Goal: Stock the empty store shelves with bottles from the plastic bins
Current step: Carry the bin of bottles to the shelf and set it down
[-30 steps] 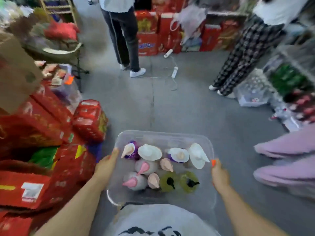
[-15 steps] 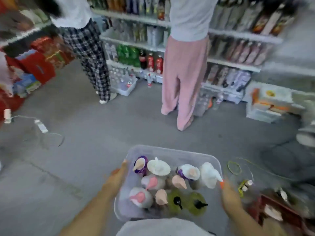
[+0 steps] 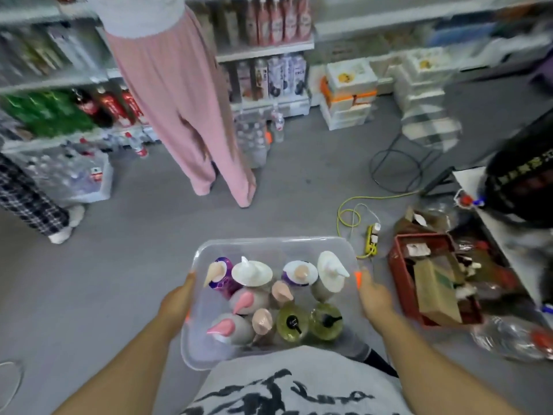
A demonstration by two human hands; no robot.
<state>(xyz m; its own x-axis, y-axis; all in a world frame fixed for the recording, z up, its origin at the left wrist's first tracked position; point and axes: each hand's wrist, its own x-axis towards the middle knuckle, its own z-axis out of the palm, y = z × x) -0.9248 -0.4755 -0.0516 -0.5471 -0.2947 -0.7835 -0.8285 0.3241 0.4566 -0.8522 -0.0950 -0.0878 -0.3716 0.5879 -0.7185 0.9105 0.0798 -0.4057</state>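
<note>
STEP: carrying stock, shelving not begun | HANDS: left hand (image 3: 176, 301) grips plastic bin (image 3: 269, 243) at its left edge, right hand (image 3: 374, 298) at its right edge | BOTTLES: pump bottles (image 3: 253, 272) upright inside the bin | NEXT: probably reach the shelves (image 3: 263, 52) — well apart — then set the bin down to free a hand

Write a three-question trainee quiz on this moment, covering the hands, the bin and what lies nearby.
1. True or false: the left hand and the right hand each hold one side of the clear bin.
2. What colour are the pumps on the two green bottles in the bin? A pink, B black, C white.
3. Fill in: the red crate sits on the floor to the bin's ____.

Key: 1 true; 2 B; 3 right.
</note>
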